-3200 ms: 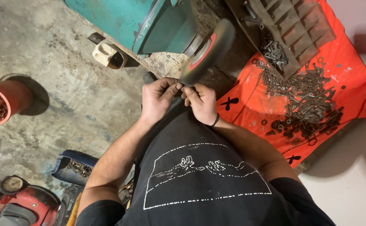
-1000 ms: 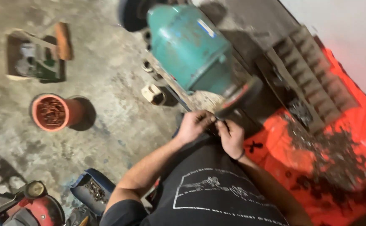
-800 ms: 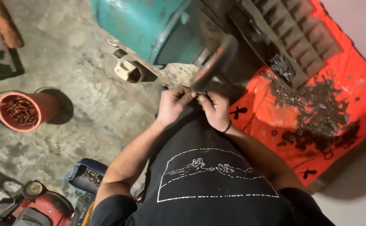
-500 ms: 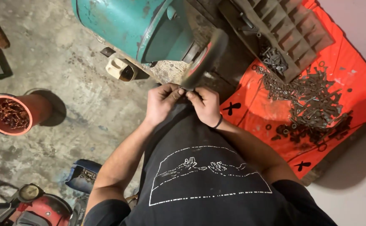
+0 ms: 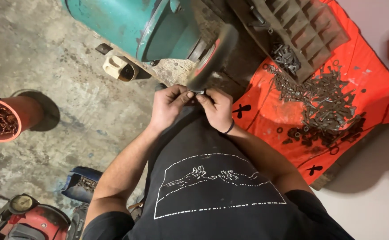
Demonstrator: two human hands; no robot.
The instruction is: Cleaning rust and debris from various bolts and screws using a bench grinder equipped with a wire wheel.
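The fingertips of both hands meet on a tiny dark metal piece [image 5: 200,92], too small to tell what it is. The left hand [image 5: 170,108] pinches it from nine o'clock, the right hand [image 5: 217,108] from three o'clock, equally near. Just at twelve o'clock, touching or almost, is the round grey grinding wheel [image 5: 214,55] of the big teal metal machine [image 5: 143,22]. At three o'clock lies an orange cloth [image 5: 372,95] with dark bolts [image 5: 323,104].
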